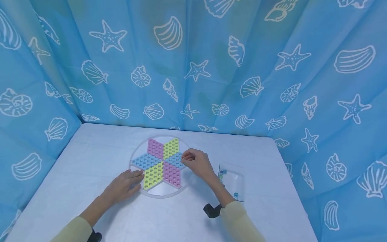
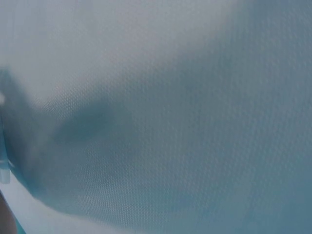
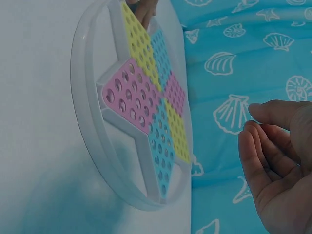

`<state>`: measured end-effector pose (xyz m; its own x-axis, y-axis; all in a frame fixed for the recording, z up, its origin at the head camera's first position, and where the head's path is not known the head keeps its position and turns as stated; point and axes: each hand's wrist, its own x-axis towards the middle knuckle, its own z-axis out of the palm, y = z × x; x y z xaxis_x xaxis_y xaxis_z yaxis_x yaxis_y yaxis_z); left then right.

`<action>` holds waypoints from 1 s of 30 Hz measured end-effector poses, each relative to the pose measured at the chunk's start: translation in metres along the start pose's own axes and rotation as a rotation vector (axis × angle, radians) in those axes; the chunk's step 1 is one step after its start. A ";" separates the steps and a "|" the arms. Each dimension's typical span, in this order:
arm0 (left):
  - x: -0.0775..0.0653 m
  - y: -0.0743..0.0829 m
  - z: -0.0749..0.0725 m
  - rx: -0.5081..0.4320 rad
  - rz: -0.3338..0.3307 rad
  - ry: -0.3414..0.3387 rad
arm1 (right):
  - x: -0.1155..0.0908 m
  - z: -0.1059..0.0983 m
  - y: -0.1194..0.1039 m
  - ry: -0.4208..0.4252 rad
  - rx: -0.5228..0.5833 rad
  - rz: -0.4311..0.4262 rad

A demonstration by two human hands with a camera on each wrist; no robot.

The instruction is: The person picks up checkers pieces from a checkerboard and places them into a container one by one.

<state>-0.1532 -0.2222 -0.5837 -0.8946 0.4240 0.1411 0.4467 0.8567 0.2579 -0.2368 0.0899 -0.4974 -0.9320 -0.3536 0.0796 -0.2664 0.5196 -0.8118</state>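
A round Chinese checkers board (image 1: 161,195) with a star of pink, yellow and blue holed sections lies on the table; the right wrist view shows its clear rim (image 3: 82,87) side-on. My left hand (image 1: 122,186) rests at the board's left edge, fingers loosely extended onto the rim. Over the blue section (image 1: 174,160) on the right, my right hand (image 1: 198,163) pinches a small marble between thumb and fingertips, mostly hidden by them. In the right wrist view that hand (image 3: 278,161) shows only a tiny glint between thumb and forefinger.
Right of the board stands a clear plastic tray (image 1: 235,181) with several blue and green marbles (image 1: 223,172) along its left side and front. A white cloth (image 1: 266,208) covers the table. Blue shell-print curtains (image 1: 187,90) enclose the back and sides.
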 end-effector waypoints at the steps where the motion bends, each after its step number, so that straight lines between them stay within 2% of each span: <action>1: 0.000 0.000 0.000 -0.001 -0.001 0.001 | -0.001 -0.002 0.000 0.000 -0.007 0.002; 12: 0.000 0.001 -0.001 -0.006 -0.014 -0.002 | -0.014 -0.024 0.005 0.034 -0.046 -0.001; 30: -0.001 0.001 0.001 -0.007 -0.040 -0.021 | -0.044 -0.072 0.030 0.143 -0.121 0.082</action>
<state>-0.1522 -0.2217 -0.5844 -0.9116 0.3959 0.1106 0.4110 0.8710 0.2692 -0.2211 0.1773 -0.4841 -0.9750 -0.1963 0.1044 -0.2075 0.6350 -0.7441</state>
